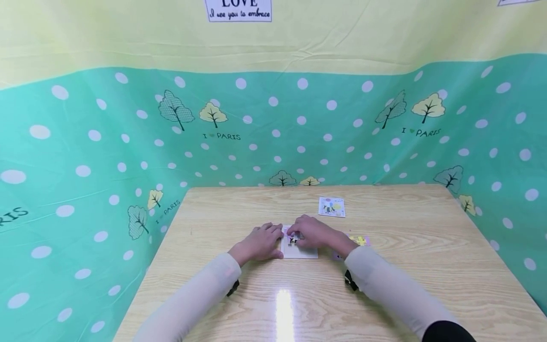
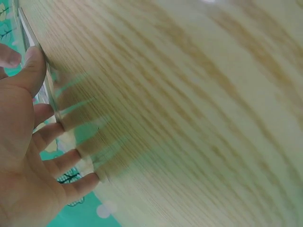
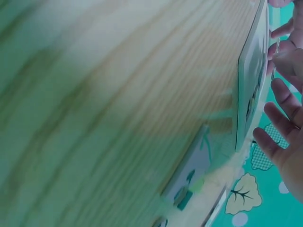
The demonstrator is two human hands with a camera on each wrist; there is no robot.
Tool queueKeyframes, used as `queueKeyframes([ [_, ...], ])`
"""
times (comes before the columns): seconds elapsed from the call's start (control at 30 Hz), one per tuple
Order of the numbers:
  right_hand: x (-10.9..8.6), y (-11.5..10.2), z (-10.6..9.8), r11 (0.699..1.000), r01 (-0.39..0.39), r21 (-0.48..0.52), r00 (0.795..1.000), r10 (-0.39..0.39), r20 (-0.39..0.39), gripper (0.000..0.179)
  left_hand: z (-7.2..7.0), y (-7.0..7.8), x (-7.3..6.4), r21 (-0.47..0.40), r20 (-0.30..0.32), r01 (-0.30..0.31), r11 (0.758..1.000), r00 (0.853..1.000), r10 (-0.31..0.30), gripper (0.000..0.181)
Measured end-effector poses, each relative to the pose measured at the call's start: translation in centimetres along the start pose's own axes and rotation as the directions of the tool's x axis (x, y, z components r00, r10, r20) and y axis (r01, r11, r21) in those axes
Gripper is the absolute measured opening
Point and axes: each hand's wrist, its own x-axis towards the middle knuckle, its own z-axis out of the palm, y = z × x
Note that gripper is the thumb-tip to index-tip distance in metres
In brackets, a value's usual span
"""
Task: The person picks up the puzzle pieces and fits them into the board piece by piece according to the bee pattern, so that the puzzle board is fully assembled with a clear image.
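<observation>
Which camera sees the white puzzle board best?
The head view: it looks down on the white board, though the right hand covers part. The right wrist view shows it slanted steeply; the left wrist view, only a narrow edge.

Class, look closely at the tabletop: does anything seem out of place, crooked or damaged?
Nothing clearly stands out: no spill or damage shows on the table. Puzzle pieces lie loose beside the white board, which is ordinary for a puzzle; the right forearm partly hides them.
</observation>
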Motion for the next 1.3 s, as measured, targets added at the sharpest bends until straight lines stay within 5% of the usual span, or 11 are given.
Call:
queueKeyframes([
  [1.3, 1.0, -1.2, 1.1, 0.980, 0.021, -0.196, 1.000, -0.025, -0.016, 0.027, -0.3, 0.0, -0.2, -0.013, -0.014, -0.018, 1.000, 1.000, 0.018, 0.072],
])
